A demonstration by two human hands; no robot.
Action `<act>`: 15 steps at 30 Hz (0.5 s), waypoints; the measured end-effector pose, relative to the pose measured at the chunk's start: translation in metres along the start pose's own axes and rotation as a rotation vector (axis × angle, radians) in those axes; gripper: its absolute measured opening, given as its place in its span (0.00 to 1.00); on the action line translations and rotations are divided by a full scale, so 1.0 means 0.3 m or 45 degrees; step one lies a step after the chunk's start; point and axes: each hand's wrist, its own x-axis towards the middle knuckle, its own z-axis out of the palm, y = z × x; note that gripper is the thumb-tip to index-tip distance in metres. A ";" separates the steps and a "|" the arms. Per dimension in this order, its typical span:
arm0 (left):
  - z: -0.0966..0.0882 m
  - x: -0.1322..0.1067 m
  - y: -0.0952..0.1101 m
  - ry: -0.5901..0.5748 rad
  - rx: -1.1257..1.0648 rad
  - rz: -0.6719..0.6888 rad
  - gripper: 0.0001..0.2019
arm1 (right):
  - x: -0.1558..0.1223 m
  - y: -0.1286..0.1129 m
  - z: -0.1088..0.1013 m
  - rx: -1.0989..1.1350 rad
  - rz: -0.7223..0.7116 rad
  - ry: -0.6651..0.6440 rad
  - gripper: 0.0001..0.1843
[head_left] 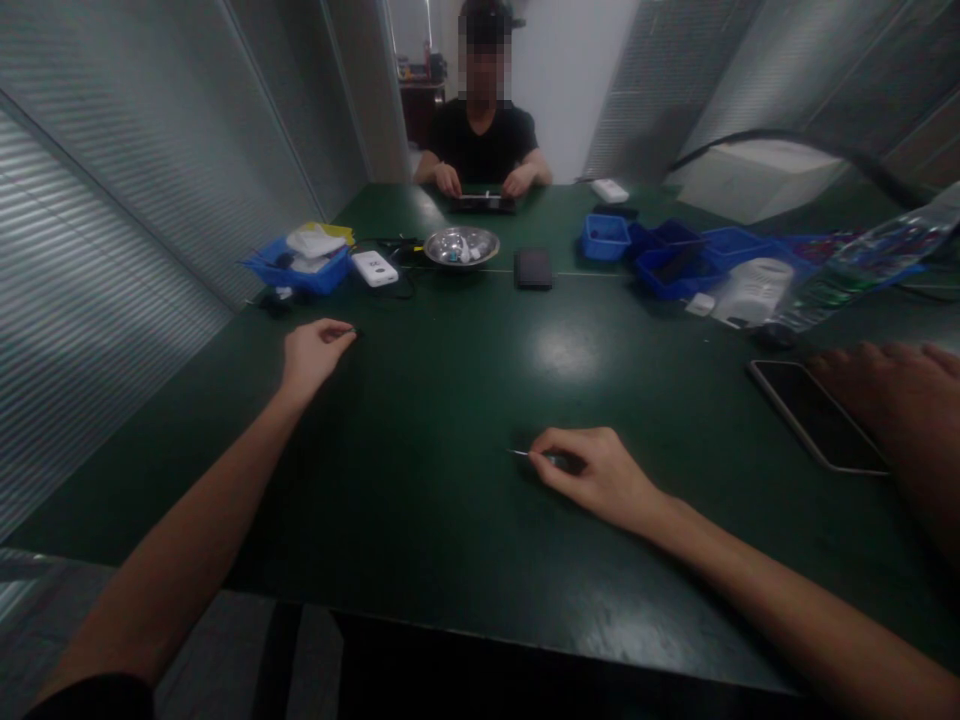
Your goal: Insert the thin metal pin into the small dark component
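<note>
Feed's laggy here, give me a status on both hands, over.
Left hand pinched shut, resting on green table. Right hand pinching thin metal tool. Another person's hand by phone, apart.

Smartphone [816,414] on table [450,390], beside right hand [600,478]

A thin silvery tool [519,453] lies almost flat just above the dark green table [450,400], near and slightly right of centre. Its pointed tip faces left, and its rear end is hidden in the pinched fingers of the right hand [600,475]. Farther off to the left, a tiny dark piece [355,332] sits at the closed fingertips of the left hand [315,352], too small to make out.
</note>
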 end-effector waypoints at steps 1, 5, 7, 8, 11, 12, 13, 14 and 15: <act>0.004 0.001 0.001 0.005 -0.016 -0.013 0.18 | 0.000 0.000 0.000 0.002 -0.002 0.001 0.13; 0.020 0.011 0.002 0.054 -0.111 -0.133 0.16 | 0.002 0.003 0.004 0.002 -0.019 0.000 0.13; 0.025 0.020 0.001 0.079 -0.156 -0.197 0.14 | 0.003 0.004 0.006 0.000 -0.021 0.001 0.13; 0.026 0.024 -0.001 0.083 -0.173 -0.213 0.14 | 0.004 0.004 0.007 0.000 -0.021 0.001 0.13; 0.028 0.035 -0.010 0.070 -0.221 -0.223 0.14 | 0.003 0.003 0.008 0.004 -0.013 -0.004 0.13; 0.029 0.038 -0.013 0.066 -0.238 -0.230 0.14 | 0.002 0.002 0.008 0.004 -0.011 -0.006 0.13; 0.030 0.041 -0.017 0.066 -0.253 -0.238 0.14 | 0.001 0.001 0.008 0.005 -0.011 -0.008 0.12; 0.032 0.043 -0.019 0.071 -0.268 -0.247 0.14 | 0.000 0.000 0.009 0.005 -0.010 -0.013 0.12; 0.035 0.045 -0.021 0.082 -0.280 -0.254 0.14 | 0.000 0.000 0.009 0.007 -0.012 -0.013 0.12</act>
